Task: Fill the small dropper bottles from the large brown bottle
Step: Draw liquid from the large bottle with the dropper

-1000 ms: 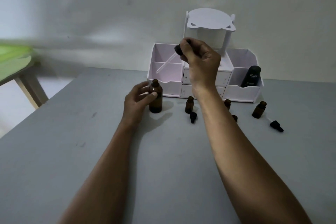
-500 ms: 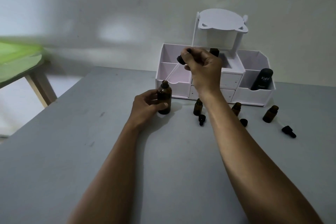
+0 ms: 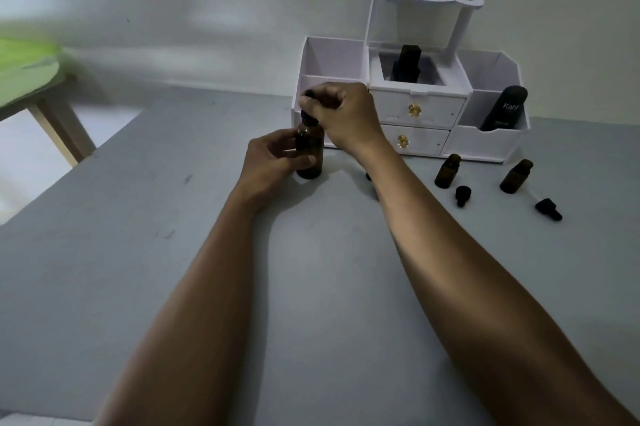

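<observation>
Fingers of right hand pinched on black dropper top at the neck of large brown bottle; left hand wrapped round that bottle, upright on worktop. Judged early: drawing liquid, by the look. Two small dropper bottles standing uncapped to the right, loose caps beside them, fill level impossible to tell. Transfer and recapping left to do.

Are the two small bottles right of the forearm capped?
No, both small bottles stand open, their dropper caps lying loose on the table.
</observation>
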